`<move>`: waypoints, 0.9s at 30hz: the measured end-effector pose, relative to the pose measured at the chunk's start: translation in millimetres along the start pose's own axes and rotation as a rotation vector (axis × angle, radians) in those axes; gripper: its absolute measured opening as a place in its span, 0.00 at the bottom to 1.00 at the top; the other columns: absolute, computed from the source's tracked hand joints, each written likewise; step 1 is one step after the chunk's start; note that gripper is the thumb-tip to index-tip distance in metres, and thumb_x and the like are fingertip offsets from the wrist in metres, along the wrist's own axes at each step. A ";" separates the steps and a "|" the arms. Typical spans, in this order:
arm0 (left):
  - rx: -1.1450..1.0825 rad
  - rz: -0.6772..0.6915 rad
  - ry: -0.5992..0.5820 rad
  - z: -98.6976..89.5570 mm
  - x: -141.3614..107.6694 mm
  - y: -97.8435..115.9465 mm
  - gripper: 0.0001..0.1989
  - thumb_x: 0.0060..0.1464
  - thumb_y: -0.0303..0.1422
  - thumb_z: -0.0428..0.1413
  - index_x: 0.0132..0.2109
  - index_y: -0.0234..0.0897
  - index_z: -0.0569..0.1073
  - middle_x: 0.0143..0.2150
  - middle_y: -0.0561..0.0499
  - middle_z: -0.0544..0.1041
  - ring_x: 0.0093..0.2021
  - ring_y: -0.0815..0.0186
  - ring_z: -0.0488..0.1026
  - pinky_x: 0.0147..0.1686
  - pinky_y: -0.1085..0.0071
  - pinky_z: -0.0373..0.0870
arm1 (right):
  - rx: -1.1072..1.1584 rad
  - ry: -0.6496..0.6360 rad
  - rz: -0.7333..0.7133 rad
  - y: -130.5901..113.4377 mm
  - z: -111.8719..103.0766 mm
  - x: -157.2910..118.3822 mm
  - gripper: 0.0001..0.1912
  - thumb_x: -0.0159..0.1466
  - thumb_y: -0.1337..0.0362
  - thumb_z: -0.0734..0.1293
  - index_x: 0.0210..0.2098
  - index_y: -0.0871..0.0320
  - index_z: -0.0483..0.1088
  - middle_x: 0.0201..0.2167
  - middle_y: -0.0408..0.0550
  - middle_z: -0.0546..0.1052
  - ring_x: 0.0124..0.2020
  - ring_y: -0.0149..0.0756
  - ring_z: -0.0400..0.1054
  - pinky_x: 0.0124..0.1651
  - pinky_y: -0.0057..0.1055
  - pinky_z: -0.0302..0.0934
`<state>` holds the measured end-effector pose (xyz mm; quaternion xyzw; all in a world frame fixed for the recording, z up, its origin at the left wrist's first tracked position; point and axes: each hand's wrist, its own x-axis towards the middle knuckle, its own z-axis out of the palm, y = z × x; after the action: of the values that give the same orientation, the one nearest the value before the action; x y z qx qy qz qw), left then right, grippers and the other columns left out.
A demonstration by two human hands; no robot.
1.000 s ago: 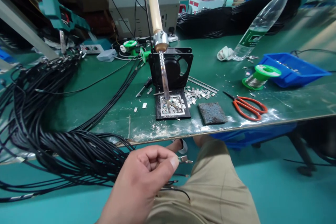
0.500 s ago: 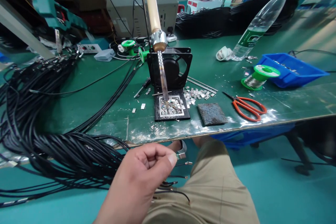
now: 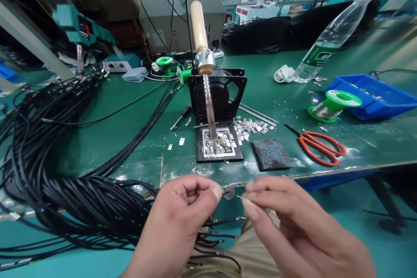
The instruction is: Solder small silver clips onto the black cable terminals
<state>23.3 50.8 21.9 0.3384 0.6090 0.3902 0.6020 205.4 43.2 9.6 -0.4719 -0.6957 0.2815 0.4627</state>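
Head view: seen from beside the worker, the left hand [image 3: 180, 210] is closed in a pinch, thumb against forefinger, on a small metal connector [image 3: 232, 186], which projects toward the right hand [image 3: 299, 221] just below the near edge of the green surface [image 3: 137, 91]. The right hand's thumb and forefinger stand slightly parted at the connector's far end, a thin bright strand [image 3: 239, 196] at the thumb tip; whether they grip either piece cannot be told. Beyond, a wood-handled soldering iron [image 3: 199, 28] slants down before a black fan [image 3: 216, 95], its tip over a tray [image 3: 219, 155] of metal pieces. To the right lie a dark pad [image 3: 272, 155] and orange-handled scissors [image 3: 321, 147]; to the left, black cables [image 3: 97, 206] droop over the edge.
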 end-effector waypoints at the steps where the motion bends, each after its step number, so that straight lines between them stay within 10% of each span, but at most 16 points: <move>1: -0.007 0.005 0.002 0.3 2.1 1.1 0.13 0.54 0.42 0.64 0.32 0.36 0.79 0.21 0.59 0.61 0.23 0.72 0.48 0.22 0.73 0.45 | -0.010 0.005 -0.038 0.5 5.3 6.3 0.08 0.66 0.71 0.72 0.39 0.49 0.76 0.40 0.42 0.82 0.40 0.34 0.79 0.44 0.28 0.75; 27: -0.137 -0.027 0.022 1.7 23.7 15.6 0.14 0.54 0.39 0.64 0.28 0.35 0.73 0.19 0.61 0.58 0.22 0.74 0.47 0.20 0.75 0.48 | -0.050 0.043 -0.129 17.1 34.1 29.9 0.10 0.66 0.75 0.70 0.41 0.54 0.73 0.43 0.41 0.82 0.44 0.26 0.78 0.51 0.19 0.73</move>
<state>23.0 79.1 24.5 0.2837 0.5920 0.4264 0.6223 177.4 79.0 -7.3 -0.4434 -0.7215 0.2233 0.4828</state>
